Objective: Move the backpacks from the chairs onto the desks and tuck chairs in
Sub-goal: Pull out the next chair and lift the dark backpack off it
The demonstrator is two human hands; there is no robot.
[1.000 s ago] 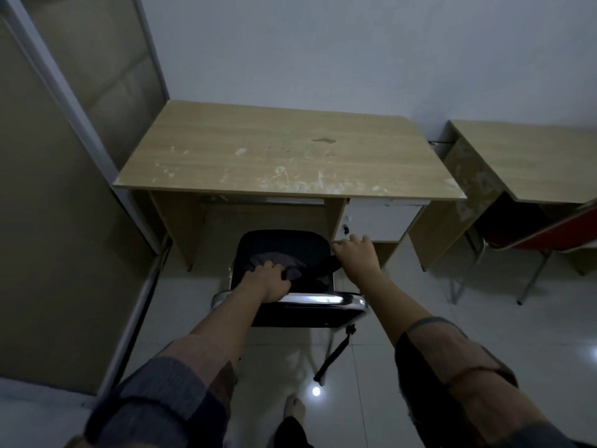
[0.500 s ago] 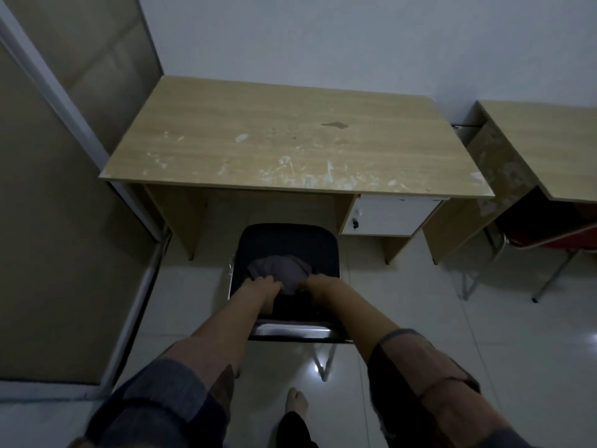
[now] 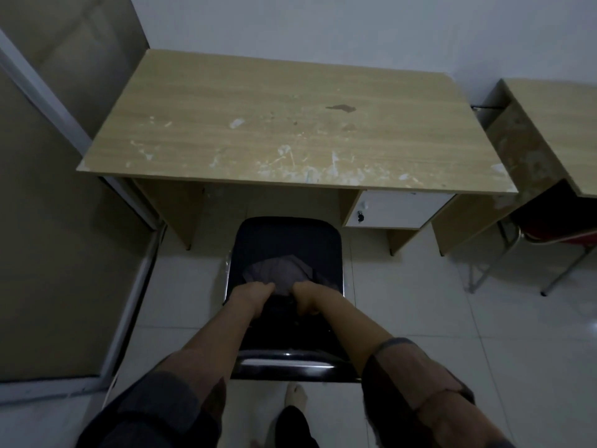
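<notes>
A dark backpack (image 3: 287, 244) with a grey patch lies on the seat of a black chair, whose chrome back rail (image 3: 284, 362) is nearest me. The chair stands pulled out in front of a wooden desk (image 3: 290, 140) with a scratched top that has nothing on it. My left hand (image 3: 252, 300) and my right hand (image 3: 307, 300) are side by side, both closed on the near part of the backpack just below the grey patch. The dark backpack and the dark seat are hard to tell apart.
A white locked drawer (image 3: 397, 211) hangs under the desk's right side. A second wooden desk (image 3: 555, 124) stands to the right with a red chair (image 3: 568, 236) beneath it. A tall panel (image 3: 48, 221) runs along the left. My bare foot (image 3: 295, 396) is behind the chair on the tiled floor.
My right hand came in from the backpack's right edge to its middle, next to my left hand. Both hands now grip the near part of the backpack. My view has moved closer.
</notes>
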